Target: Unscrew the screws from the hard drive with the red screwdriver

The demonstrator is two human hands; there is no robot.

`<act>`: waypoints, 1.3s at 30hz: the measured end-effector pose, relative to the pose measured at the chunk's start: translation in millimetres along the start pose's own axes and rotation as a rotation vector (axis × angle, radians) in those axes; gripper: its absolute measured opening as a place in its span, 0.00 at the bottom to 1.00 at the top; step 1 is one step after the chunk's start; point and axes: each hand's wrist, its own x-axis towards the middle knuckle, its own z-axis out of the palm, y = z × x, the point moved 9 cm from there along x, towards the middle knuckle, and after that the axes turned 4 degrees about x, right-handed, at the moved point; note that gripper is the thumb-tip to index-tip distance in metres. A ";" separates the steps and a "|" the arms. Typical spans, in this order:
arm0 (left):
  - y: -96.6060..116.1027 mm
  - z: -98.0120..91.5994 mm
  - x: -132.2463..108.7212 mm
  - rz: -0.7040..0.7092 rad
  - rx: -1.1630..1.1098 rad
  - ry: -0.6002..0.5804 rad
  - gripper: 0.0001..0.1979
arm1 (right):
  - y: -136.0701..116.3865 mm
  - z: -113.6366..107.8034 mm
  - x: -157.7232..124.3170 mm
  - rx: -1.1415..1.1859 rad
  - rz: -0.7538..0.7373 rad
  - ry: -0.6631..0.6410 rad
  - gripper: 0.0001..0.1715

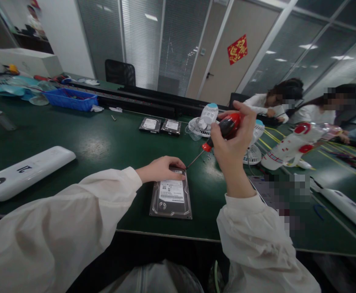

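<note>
A hard drive point(176, 207) with a white label lies flat on the green table in front of me. My left hand point(161, 169) grips its far end, the thumb lying across the label and the fingers along the far edge. In my right hand point(234, 150) is a screwdriver point(230, 125) with a red and black handle, the fingers wrapped round it. Its thin shaft slants down to the left, and the tip is at the drive's far right corner, close to my left fingertips. Several small screws point(207, 158) lie on the table to the right of the tip.
Two more hard drives point(150, 125) lie farther back. Small white fans point(210, 116) stand behind my right hand. A blue basket point(70, 99) is at the back left, a long white device point(28, 173) at left. Rightward are a red-and-white device point(287, 150) and two people.
</note>
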 end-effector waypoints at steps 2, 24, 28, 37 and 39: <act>0.9 -0.1 -0.4 -0.001 -0.002 -0.002 0.26 | 2.1 -0.1 -0.6 0.062 -0.008 0.020 0.30; 2.0 0.0 0.0 0.008 0.018 -0.008 0.27 | 12.4 -4.0 -4.3 0.032 0.010 0.086 0.20; 1.7 0.0 -0.3 0.004 0.015 -0.012 0.27 | 8.4 -4.5 -4.3 0.025 -0.007 0.094 0.20; -1.3 0.3 1.1 0.010 0.003 0.009 0.27 | -6.8 0.2 -2.5 0.044 -0.055 0.047 0.25; -1.2 0.5 1.4 0.016 0.008 0.010 0.26 | -6.4 0.8 -2.5 0.048 -0.060 0.040 0.25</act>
